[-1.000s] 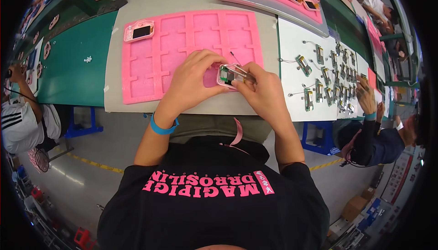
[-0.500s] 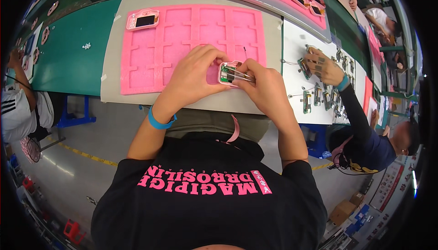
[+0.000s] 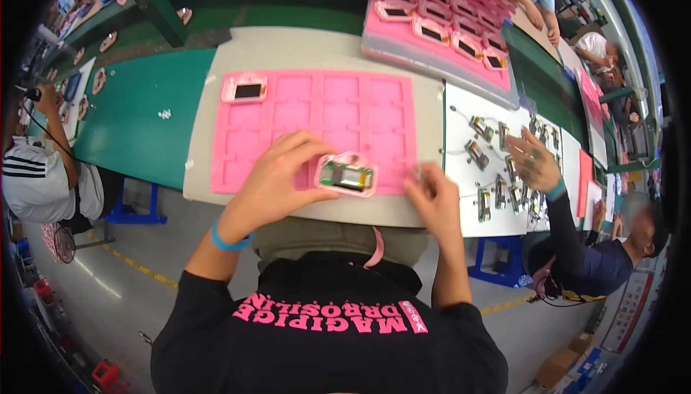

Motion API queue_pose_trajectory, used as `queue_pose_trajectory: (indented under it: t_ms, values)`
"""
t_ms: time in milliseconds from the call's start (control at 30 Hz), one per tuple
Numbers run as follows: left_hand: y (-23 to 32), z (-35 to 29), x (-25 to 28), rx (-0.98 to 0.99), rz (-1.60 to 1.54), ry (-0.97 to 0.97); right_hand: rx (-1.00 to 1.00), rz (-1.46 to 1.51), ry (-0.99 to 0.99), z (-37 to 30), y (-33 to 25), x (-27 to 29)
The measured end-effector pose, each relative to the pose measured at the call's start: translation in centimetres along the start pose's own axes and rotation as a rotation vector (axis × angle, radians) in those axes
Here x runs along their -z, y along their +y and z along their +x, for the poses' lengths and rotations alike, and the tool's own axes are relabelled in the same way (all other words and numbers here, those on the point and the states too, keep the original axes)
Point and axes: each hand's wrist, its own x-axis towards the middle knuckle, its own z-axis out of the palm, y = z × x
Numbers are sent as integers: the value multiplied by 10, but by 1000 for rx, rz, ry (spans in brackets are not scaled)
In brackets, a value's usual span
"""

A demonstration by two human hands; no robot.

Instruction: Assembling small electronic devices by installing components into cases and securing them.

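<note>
My left hand (image 3: 277, 182) grips a small pink device housing (image 3: 371, 185) by its left side. Inside the housing show a green circuit board (image 3: 327, 171) and a silver block (image 3: 354, 177). My right hand (image 3: 437, 198) is apart from the housing, to its right, with thumb and fingers pinched together. A small blurred bit shows at its fingertips, too unclear to name. Beneath both hands lies a pink foam tray (image 3: 338, 117) with shallow recesses. One pink housing with a dark screen (image 3: 248, 91) rests in its far left corner.
Several circuit boards with wires (image 3: 477, 155) lie on a white sheet (image 3: 461, 207) at right, where a co-worker's hand (image 3: 536, 164) reaches in. Stacked pink trays of housings (image 3: 432, 30) stand at the back right. A small white bit (image 3: 165, 114) lies on the green mat (image 3: 137, 138) at left.
My right hand has drawn away from the housing to the right; the tweezers seen in it earlier cannot be made out now. The housing has turned and shifted slightly left in my left hand.
</note>
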Motion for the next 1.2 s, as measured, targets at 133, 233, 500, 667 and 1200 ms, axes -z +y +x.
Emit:
queue_pose_trajectory:
  t_ms: [133, 233, 500, 667, 1200]
  values:
    - [-7, 27, 54, 158, 32, -27, 12, -99, 6, -12, 7, -9]
    - [-44, 97, 77, 262, 236, 163, 38, -102, 24, -16, 5, -10]
    - [-77, 93, 94, 82, 506, 164, -54, 5, 55, -20, 26, 41]
    - [-51, 8, 89, 57, 569, 83, -94, -408, 311, 12, 42, 105]
    - [-40, 8, 85, -71, 623, 288, -158, -666, 295, 41, 48, 112]
